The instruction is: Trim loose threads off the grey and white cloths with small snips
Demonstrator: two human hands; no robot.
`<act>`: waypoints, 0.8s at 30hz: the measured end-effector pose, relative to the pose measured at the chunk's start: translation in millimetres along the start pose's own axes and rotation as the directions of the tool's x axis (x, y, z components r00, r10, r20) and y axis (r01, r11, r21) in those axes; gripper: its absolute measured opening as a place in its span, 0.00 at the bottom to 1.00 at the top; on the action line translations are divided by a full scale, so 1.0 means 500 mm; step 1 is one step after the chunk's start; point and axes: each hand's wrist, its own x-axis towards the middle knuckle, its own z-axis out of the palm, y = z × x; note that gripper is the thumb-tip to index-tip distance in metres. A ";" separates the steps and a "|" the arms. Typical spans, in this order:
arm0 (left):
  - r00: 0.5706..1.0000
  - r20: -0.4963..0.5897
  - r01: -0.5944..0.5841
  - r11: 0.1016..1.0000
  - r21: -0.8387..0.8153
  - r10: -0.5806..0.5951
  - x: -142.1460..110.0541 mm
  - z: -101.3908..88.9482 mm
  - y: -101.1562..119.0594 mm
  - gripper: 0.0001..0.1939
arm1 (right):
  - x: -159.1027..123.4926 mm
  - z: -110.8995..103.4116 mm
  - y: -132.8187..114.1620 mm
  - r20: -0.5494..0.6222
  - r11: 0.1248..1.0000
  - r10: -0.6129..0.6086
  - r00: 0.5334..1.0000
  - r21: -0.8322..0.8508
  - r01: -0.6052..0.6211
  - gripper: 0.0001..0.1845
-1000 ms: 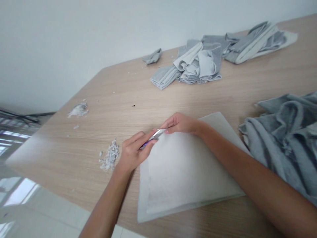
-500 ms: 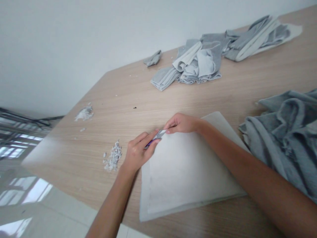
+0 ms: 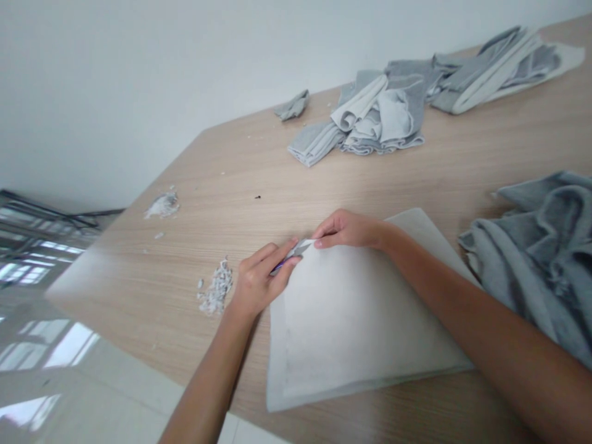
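Note:
A pale, off-white fabric piece (image 3: 365, 320), flat and layered with a greyish border, lies on the wooden table. At its far left corner my left hand (image 3: 261, 274) is closed round a small purple-handled tool (image 3: 278, 266), mostly hidden by the fingers. Between the two hands shows a narrow grey and white tip (image 3: 301, 248); whether it is blade or cloth is hard to tell. My right hand (image 3: 345, 229) pinches the fabric's far edge just right of that tip, its forearm crossing over the cloth.
White scraps (image 3: 217, 288) lie in a small heap left of my left hand, with another heap (image 3: 163, 205) farther off. Grey cloths (image 3: 383, 117) are piled along the wall side. A crumpled grey cloth (image 3: 536, 246) sits at the right. The table edge (image 3: 111, 348) runs along the left.
The view has shifted a little, so the table things appear farther right. My hands keep their grips at the corner, with slightly more of the grey and white tip showing between them.

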 end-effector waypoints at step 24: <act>0.989 -0.143 -0.040 0.999 0.000 0.040 0.002 0.012 0.004 0.16 | -0.005 0.000 -0.008 -0.031 0.997 0.061 0.998 0.048 -0.060 0.17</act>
